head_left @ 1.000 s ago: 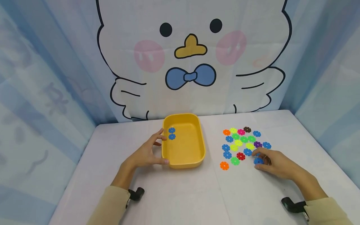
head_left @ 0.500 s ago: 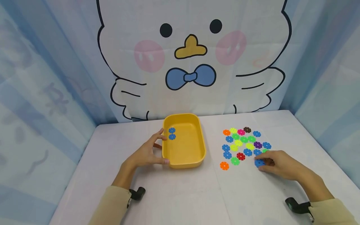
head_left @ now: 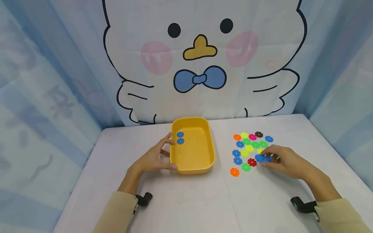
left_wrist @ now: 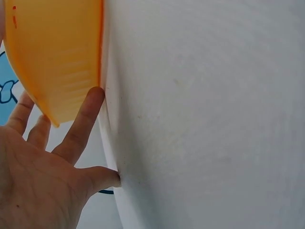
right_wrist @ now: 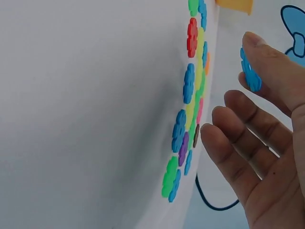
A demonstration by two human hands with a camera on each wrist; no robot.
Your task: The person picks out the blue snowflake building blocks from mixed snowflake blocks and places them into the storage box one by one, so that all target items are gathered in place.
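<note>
My left hand (head_left: 152,158) rests at the left side of the yellow tray (head_left: 193,163), fingers spread and touching its edge. In the left wrist view the fingers are mostly straight against the tray's outer wall (left_wrist: 57,52). Two blue notched discs (head_left: 180,138) lie inside the tray near its left wall. My right hand (head_left: 287,161) is over the right part of the loose discs. Between thumb and index finger it pinches a blue notched disc (right_wrist: 251,76), raised off the table, while the other fingers are loosely bent.
Scattered flat on the white table (head_left: 186,200) are several notched discs, among them an orange disc (head_left: 234,171), a red disc (head_left: 252,162) and a brown disc (head_left: 258,134). A curtain printed with a cartoon (head_left: 199,97) hangs behind the table.
My right hand has lifted the blue disc from the near right of the group and moved slightly up and left. My left hand stays at the tray. The head view has shifted slightly.
</note>
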